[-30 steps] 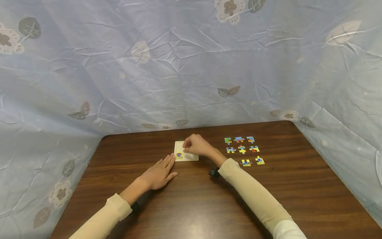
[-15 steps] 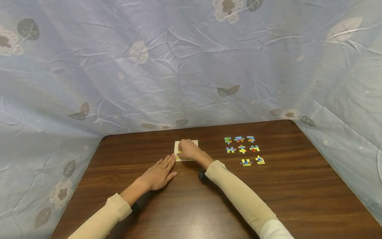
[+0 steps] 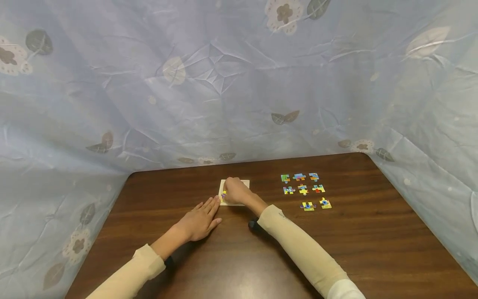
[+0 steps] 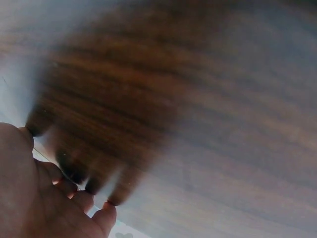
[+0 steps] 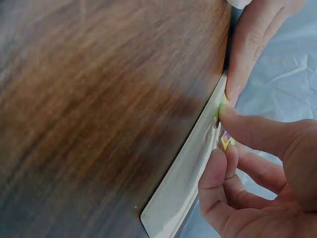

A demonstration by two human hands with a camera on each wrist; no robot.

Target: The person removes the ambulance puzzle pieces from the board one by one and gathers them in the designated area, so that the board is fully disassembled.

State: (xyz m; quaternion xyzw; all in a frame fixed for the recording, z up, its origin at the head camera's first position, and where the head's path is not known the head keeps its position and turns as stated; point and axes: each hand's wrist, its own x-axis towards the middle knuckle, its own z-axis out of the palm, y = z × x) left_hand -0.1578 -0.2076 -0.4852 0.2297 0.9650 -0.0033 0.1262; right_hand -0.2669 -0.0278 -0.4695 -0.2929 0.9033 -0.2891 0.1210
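Observation:
A small cream puzzle tray (image 3: 245, 182) lies near the far side of the table. In its near left corner sits a colourful jigsaw piece (image 3: 223, 196), partly covered by fingers. My right hand (image 3: 239, 192) is over the tray, and the right wrist view shows its thumb and curled fingers at the piece (image 5: 226, 142), pinching it; the exact contact is partly hidden. Palm down, my left hand (image 3: 201, 220) rests on the table with fingers straight, fingertips at the tray's left corner. The left wrist view shows this hand's fingers (image 4: 101, 218) against the wood.
Several loose jigsaw pieces (image 3: 303, 190) lie in rows to the right of the tray. The brown wooden table (image 3: 239, 257) is bordered at the back and sides by a pale blue patterned cloth (image 3: 216, 104).
My right hand has come left and down from above the tray's middle to the piece in the corner, then stayed about there. My left hand has kept its place.

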